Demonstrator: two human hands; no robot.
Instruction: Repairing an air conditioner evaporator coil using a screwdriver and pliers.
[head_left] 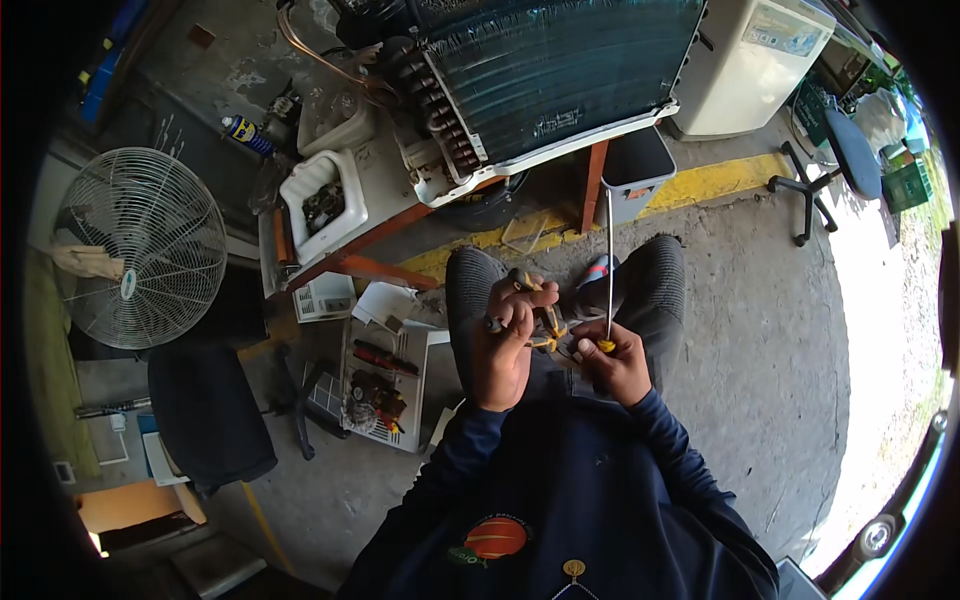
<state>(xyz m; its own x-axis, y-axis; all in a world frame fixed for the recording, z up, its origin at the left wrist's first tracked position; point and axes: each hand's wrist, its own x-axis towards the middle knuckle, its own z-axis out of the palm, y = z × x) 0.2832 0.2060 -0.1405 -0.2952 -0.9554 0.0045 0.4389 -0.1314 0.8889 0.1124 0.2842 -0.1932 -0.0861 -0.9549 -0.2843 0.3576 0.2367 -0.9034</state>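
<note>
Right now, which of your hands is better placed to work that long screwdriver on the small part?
Probably the right hand: it grips the screwdriver by its yellow handle, beside the small part held in the left hand.

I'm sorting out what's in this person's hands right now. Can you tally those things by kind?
Long-shaft screwdriver, in the right hand: 1
Small yellow-and-grey part, in the left hand: 1
Total: 2

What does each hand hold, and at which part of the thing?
The right hand holds a long screwdriver by its yellow handle, the shaft pointing up. The left hand grips a small part with yellow pieces; where exactly cannot be told.
</note>
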